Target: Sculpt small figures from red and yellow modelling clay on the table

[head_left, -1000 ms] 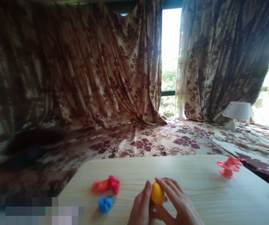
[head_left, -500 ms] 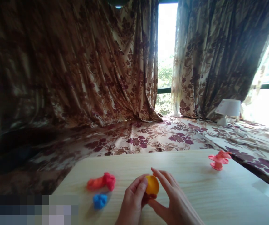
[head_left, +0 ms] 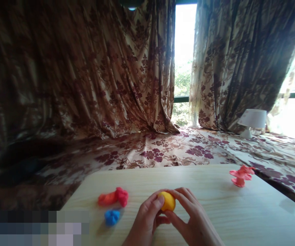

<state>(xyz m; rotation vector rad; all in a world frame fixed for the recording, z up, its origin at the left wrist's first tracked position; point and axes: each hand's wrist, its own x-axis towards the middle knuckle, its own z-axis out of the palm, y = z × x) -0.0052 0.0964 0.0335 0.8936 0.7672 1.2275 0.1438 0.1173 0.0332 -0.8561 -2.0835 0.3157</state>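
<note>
A rounded piece of yellow modelling clay [head_left: 168,201] is held above the near middle of the table. My left hand [head_left: 149,213] is closed on its left side, the thumb pressed on its face and the other fingers partly hidden behind and below. From the right, my right hand [head_left: 190,212] grips the same piece, with fingertips at its upper edge and the thumb at its lower edge. Left of my hands lie a lump of blue clay [head_left: 112,217] and a red clay lump [head_left: 122,196] touching an orange-red clay roll [head_left: 107,199].
A pink clay figure with a flat-topped stand [head_left: 241,176] is at the table's [head_left: 204,181] far right. Behind the table spreads a flowered cloth [head_left: 151,153], with a white lamp [head_left: 252,119] on it, below patterned curtains [head_left: 116,75]. A pixelated patch covers the lower left.
My right hand has closed in on the yellow clay, its fingertips now meeting the piece. The clay has turned slightly in my left hand. The whole view has shifted a little.
</note>
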